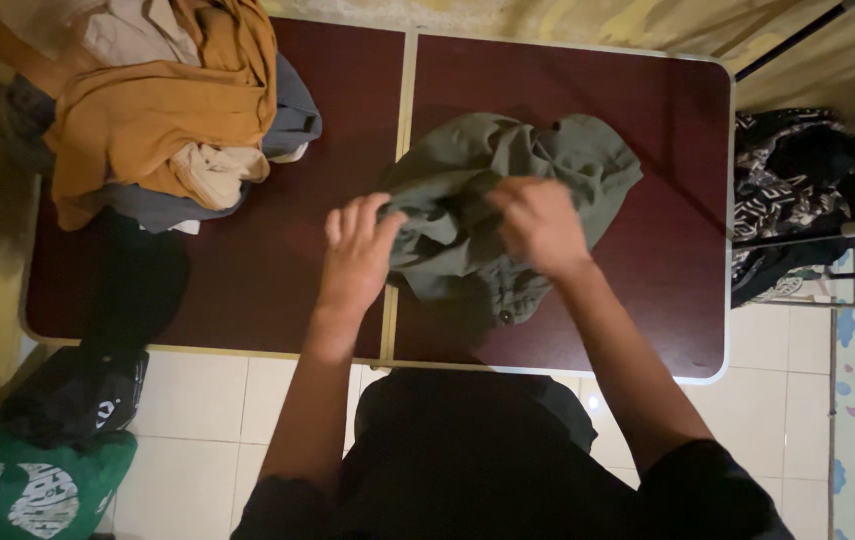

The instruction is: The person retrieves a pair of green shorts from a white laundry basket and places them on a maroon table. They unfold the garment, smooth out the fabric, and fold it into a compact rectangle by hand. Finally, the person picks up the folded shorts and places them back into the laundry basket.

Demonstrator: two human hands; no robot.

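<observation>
**Two hands on a soft green cloth**

Dark clothes on the person fill the near edge of my view, and both bare arms reach out from there. Left hand [355, 252] pinches the near left edge of the green garment [507, 205], fingers curled on the cloth. Right hand [539, 226] has its grip clenched on a bunch of the same cloth near the middle.

That garment lies crumpled on the right half of the dark red tabletop [267, 260], close to the seam down the middle. It looks soft, thin and floppy, so I think it is light and will sag when lifted. Edges and corners seem the best places to hold it. One small round button shows near its low edge.

Far left sits a pile of clothes [162, 110], mustard, cream and grey, all rumpled. Bags [42, 450] rest on the tiled floor below.
</observation>
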